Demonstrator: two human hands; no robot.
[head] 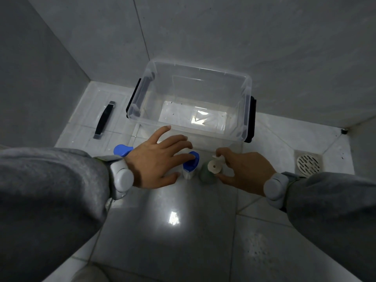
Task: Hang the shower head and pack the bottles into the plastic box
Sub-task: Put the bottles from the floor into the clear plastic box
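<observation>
A clear plastic box (142,94) with black side latches stands open and empty on the floor against the wall. In front of it stand a white bottle with a blue cap (190,166) and a green bottle with a cream pump top (209,171). Another blue cap (122,150) shows behind my left wrist. My left hand (158,163) hovers with fingers spread, fingertips at the blue-capped bottle. My right hand (244,169) curls around the pump top, thumb and fingers close to it; a firm hold is unclear. No shower head is in view.
The box's clear lid (85,110) with a black handle lies flat on the floor to the left, by the corner. A round floor drain (308,164) sits at the right. Grey tiled walls close in on the left and back.
</observation>
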